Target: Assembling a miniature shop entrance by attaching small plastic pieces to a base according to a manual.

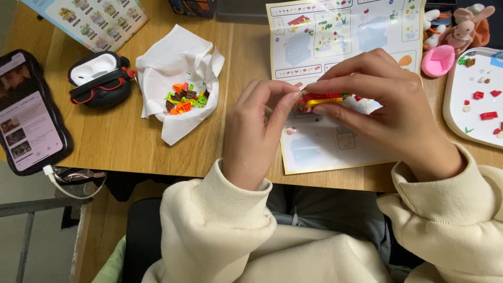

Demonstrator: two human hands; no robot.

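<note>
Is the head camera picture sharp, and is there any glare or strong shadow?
Head view: even, soft light, faint shadows; both hands, left hand and right hand, look slightly soft; small brick assembly lacks fine detail; phone screen bright, no glare.

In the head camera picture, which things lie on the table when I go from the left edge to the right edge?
Phone → black earbud case → white tissue with small bricks → left hand → red and yellow brick piece → right hand → white tray.
</note>
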